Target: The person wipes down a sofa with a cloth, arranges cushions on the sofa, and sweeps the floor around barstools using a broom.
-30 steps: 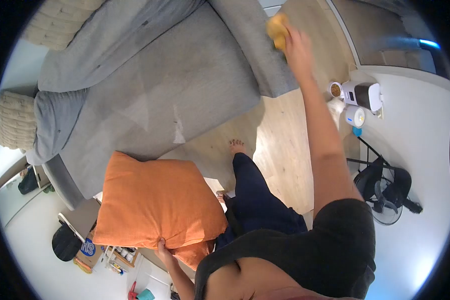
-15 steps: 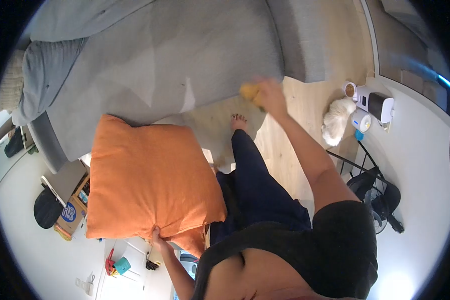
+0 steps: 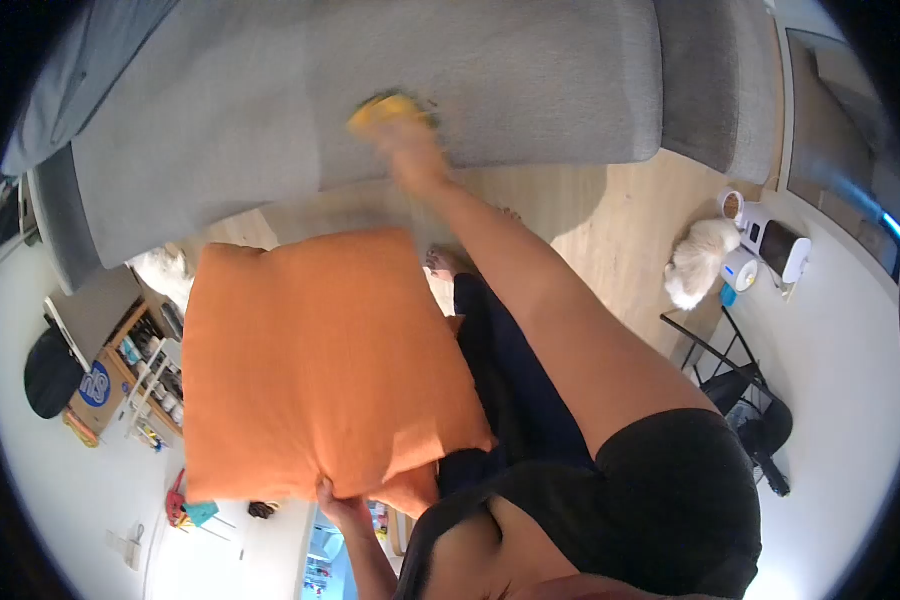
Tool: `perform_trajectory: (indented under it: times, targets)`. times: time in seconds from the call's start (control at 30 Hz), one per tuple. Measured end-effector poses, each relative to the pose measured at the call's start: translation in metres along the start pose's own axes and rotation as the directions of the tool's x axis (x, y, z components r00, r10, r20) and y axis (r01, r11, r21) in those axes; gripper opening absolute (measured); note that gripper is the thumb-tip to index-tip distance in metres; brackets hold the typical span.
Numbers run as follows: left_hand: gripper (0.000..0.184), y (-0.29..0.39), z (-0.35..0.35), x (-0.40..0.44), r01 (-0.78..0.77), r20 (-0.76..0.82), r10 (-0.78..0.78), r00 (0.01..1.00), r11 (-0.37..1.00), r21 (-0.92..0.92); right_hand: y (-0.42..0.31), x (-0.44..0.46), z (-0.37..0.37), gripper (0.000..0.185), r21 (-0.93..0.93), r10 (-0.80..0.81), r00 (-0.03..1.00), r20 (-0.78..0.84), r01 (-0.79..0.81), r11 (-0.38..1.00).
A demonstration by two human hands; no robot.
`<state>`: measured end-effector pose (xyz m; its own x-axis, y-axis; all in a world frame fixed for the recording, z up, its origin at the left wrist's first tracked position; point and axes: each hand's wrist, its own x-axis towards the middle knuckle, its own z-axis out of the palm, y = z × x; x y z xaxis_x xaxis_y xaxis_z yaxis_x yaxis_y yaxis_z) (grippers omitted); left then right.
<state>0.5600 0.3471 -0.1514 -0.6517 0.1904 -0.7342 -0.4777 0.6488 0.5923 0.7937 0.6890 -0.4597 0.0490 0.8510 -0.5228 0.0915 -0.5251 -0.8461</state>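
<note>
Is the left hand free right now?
No, the left hand grips the orange cushion along its edge nearest the person's body.

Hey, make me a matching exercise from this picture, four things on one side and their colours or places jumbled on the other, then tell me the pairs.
Column one:
1. Big cushion
2. Cloth-like item
3. Sofa
4. Animal near the bowl

Column two:
A. Grey
B. Fluffy and white
C. Orange, gripped at its edge by the left hand
D. Yellow, in the right hand

Right pairs: 1-C, 2-D, 3-A, 4-B.
</note>
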Motion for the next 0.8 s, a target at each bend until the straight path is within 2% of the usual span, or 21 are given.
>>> perform_trajectory:
  times: [0.03, 0.07, 0.1, 0.13, 0.17, 0.2, 0.23, 0.27, 0.3, 0.37, 0.43, 0.47, 0.5, 0.53, 0.57, 0.6, 0.63, 0.67, 0.7, 0.73, 0.8]
  targets:
    - [0.058, -0.001, -0.002, 0.009, 0.023, 0.006, -0.024, 1.0, 0.999, 0.044, -0.015, -0.011, 0.003, 0.032, -0.018, -0.003, 1.0, 0.01, 0.004, 1.0]
    - [0.058, 0.0, -0.005, 0.016, 0.069, 0.003, -0.069, 0.998, 0.995, 0.07, -0.032, -0.022, 0.007, 0.032, -0.167, -0.192, 0.955, 0.227, 0.232, 0.958]
    - [0.058, 0.003, -0.005, 0.021, 0.065, 0.009, -0.066, 0.998, 0.996, 0.057, -0.049, -0.027, 0.011, 0.032, -0.251, -0.327, 0.829, 0.454, 0.471, 0.846]
    - [0.058, 0.004, -0.006, 0.023, 0.063, 0.013, -0.064, 0.998, 0.996, 0.068, -0.032, -0.01, -0.002, 0.027, -0.344, -0.518, 0.836, 0.184, 0.548, 0.763]
    - [0.058, 0.004, -0.008, 0.026, 0.065, 0.017, -0.067, 0.998, 0.995, 0.079, -0.038, -0.002, -0.036, 0.024, -0.438, -0.5, 0.865, -0.052, 0.43, 0.789]
    - [0.057, -0.001, -0.024, 0.036, 0.089, 0.02, -0.09, 0.996, 0.994, 0.07, -0.05, -0.012, -0.075, 0.02, -0.387, -0.549, 0.731, -0.405, 0.407, 0.828]
    - [0.057, 0.002, -0.027, 0.04, 0.086, 0.017, -0.087, 0.996, 0.995, 0.057, -0.037, 0.007, -0.129, 0.02, -0.084, -0.262, 0.771, -0.58, 0.264, 0.961]
    - [0.057, 0.005, -0.026, 0.038, 0.099, 0.032, -0.1, 0.994, 0.995, 0.027, -0.005, 0.02, -0.186, 0.021, -0.543, -0.48, 0.561, -0.675, 0.062, 0.837]
    - [0.057, 0.006, -0.028, 0.04, 0.117, 0.045, -0.117, 0.992, 0.993, 0.002, 0.025, 0.033, -0.241, 0.022, -0.71, -0.649, 0.294, -0.702, -0.366, 0.602]
    - [0.059, -0.016, -0.065, 0.061, 0.11, 0.022, -0.111, 0.994, 0.994, 0.005, 0.043, 0.053, -0.246, 0.022, -0.345, -0.261, 0.33, -0.907, -0.228, 0.91]
    - [0.061, -0.022, -0.08, 0.07, 0.103, 0.005, -0.103, 0.995, 0.995, 0.015, 0.049, 0.078, -0.2, 0.019, -0.705, -0.613, 0.374, -0.696, -0.19, 0.684]
    - [0.061, -0.02, -0.076, 0.065, 0.094, -0.015, -0.093, 0.996, 0.995, 0.018, 0.018, 0.071, -0.124, 0.016, -0.586, -0.496, 0.501, -0.709, -0.029, 0.81]
    - [0.06, -0.019, -0.068, 0.065, 0.081, -0.025, -0.081, 0.996, 0.997, 0.012, 0.028, 0.071, -0.051, 0.015, -0.556, -0.465, 0.616, -0.636, 0.053, 0.83]
    - [0.06, -0.012, -0.058, 0.065, 0.081, -0.023, -0.081, 0.996, 0.997, 0.009, 0.013, 0.047, 0.02, 0.018, -0.603, -0.333, 0.829, -0.45, -0.007, 0.798]
    - [0.058, -0.002, -0.047, 0.062, 0.126, 0.001, -0.126, 0.992, 0.992, 0.005, 0.0, 0.018, 0.084, 0.021, -0.584, -0.228, 0.952, -0.205, 0.068, 0.809]
    - [0.056, 0.003, -0.04, 0.06, 0.169, 0.028, -0.169, 0.985, 0.986, -0.002, -0.013, -0.011, 0.134, 0.025, -0.545, -0.123, 0.99, 0.064, 0.138, 0.827]
    - [0.056, -0.001, -0.042, 0.064, 0.163, 0.032, -0.163, 0.986, 0.987, -0.007, -0.028, -0.045, 0.167, 0.028, -0.542, -0.12, 0.937, 0.328, 0.291, 0.788]
    - [0.055, -0.007, -0.049, 0.069, 0.119, 0.017, -0.119, 0.993, 0.993, -0.023, -0.029, -0.047, 0.169, 0.028, -0.537, -0.127, 0.936, 0.329, 0.296, 0.79]
    - [0.054, -0.009, -0.055, 0.071, 0.08, -0.002, -0.08, 0.997, 0.996, -0.037, -0.024, -0.05, 0.17, 0.027, -0.389, -0.409, 0.794, 0.45, 0.586, 0.711]
    - [0.054, -0.006, -0.054, 0.067, 0.085, -0.004, -0.085, 0.996, 0.996, -0.042, -0.028, -0.055, 0.161, 0.028, -0.215, -0.643, 0.564, 0.518, 0.813, 0.541]
    - [0.054, -0.003, -0.05, 0.059, 0.149, 0.017, -0.149, 0.989, 0.988, -0.034, -0.037, -0.036, 0.08, 0.026, -0.301, -0.572, 0.82, -0.022, 0.54, 0.786]
